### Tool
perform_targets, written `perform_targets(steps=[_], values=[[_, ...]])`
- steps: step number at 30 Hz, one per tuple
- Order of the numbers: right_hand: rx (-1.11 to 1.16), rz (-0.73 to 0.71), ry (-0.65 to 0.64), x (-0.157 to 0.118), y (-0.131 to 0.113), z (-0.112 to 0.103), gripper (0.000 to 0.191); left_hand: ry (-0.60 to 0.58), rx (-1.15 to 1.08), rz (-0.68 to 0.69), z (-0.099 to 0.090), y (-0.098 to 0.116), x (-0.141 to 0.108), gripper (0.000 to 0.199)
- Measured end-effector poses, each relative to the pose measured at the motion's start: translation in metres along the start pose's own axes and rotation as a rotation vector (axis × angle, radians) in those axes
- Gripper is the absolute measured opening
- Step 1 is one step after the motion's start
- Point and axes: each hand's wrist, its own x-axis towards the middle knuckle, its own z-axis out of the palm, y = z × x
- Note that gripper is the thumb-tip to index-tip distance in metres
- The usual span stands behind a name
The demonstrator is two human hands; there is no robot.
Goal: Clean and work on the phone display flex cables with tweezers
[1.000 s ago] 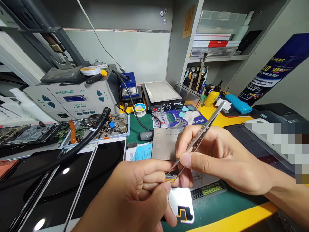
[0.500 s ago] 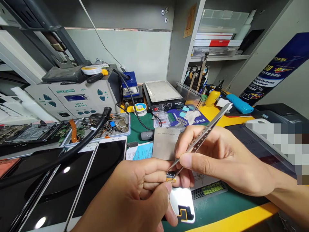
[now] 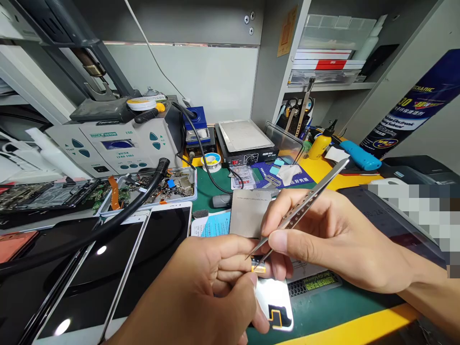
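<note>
Grey panels and a white back wall close off the far side of our yellow table, where a green mat covers the middle. We have a pale QUICK station at far left, a black box topped with a metal plate at far centre, and a spray can at far right. White-edged dark screens crowd the near left (a black hose arches over them). More room shows at near right, where green mat runs beneath our right hand to the yellow edge. Near centre, our left hand pinches a small gold-and-black part in its fingers. Our right hand grips tweezers, tips parted at the part; we cannot tell whether they touch it.
</note>
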Motion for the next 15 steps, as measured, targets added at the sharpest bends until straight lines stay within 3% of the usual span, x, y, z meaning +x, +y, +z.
perform_targets(steps=[15], values=[[-0.010,0.014,0.004,0.0016,-0.0012,0.0005,0.016,0.015,0.087,-0.031,0.0008,0.0057,-0.0005,0.027]])
